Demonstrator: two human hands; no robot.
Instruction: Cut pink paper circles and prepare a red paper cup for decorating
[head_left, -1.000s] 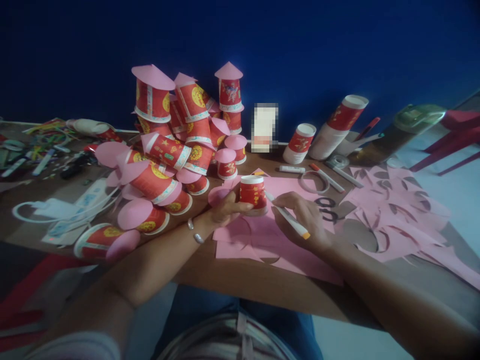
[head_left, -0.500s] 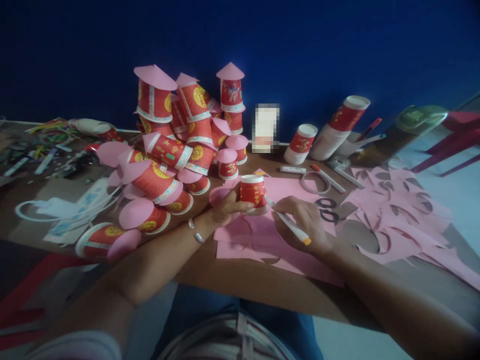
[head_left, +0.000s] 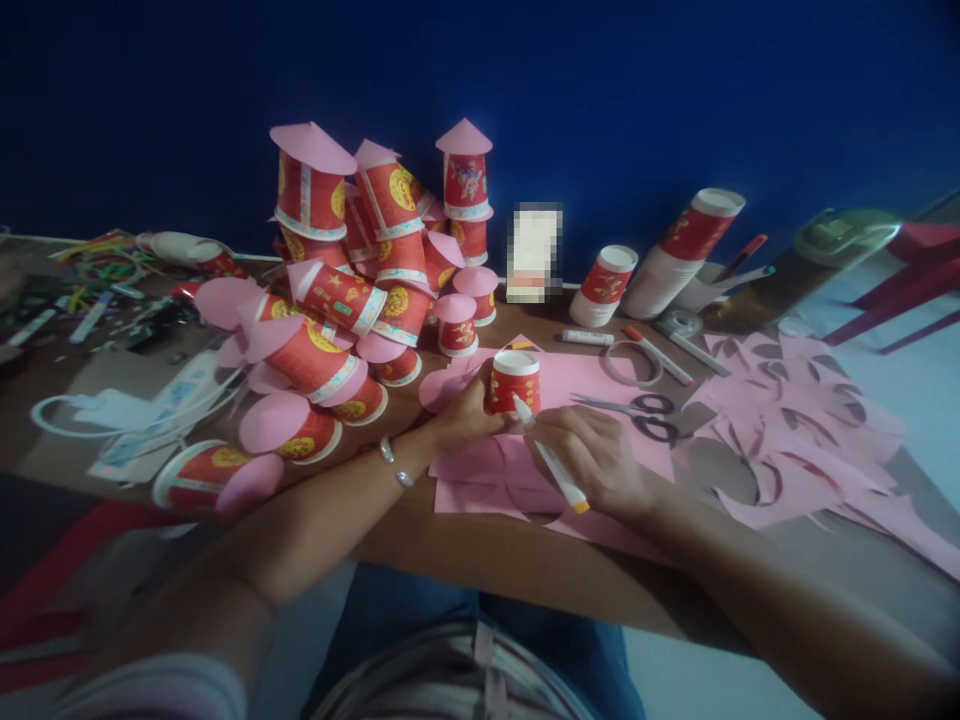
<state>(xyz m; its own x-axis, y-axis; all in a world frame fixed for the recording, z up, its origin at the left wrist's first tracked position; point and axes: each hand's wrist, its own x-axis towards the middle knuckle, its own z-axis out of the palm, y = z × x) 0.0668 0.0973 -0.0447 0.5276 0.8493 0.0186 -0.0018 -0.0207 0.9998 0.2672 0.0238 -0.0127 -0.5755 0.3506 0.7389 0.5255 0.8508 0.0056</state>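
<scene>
A red paper cup (head_left: 513, 380) with a white rim and gold marks is gripped from the left by my left hand (head_left: 471, 415), over the pink paper (head_left: 480, 490). My right hand (head_left: 589, 455) holds a white marker pen (head_left: 553, 462) with an orange end toward me. Its tip is at the front of the cup; whether it touches is too blurred to tell. Black-handled scissors (head_left: 637, 410) lie on the pink sheets beyond my right hand. A yellow-orange pen cap (head_left: 521, 345) appears just behind the cup.
Many red cups with pink paper cones (head_left: 311, 360) are piled at left. Pink offcuts (head_left: 802, 420) cover the right. Stacked cups (head_left: 667, 260), a tape ring (head_left: 634, 363), markers (head_left: 660, 355) and a bottle (head_left: 817, 250) stand or lie behind. A power strip (head_left: 161, 415) is at left.
The cup has turned and shifted slightly right. My right hand has moved left and down, bringing the marker tip in front of the cup and uncovering the scissors' blades.
</scene>
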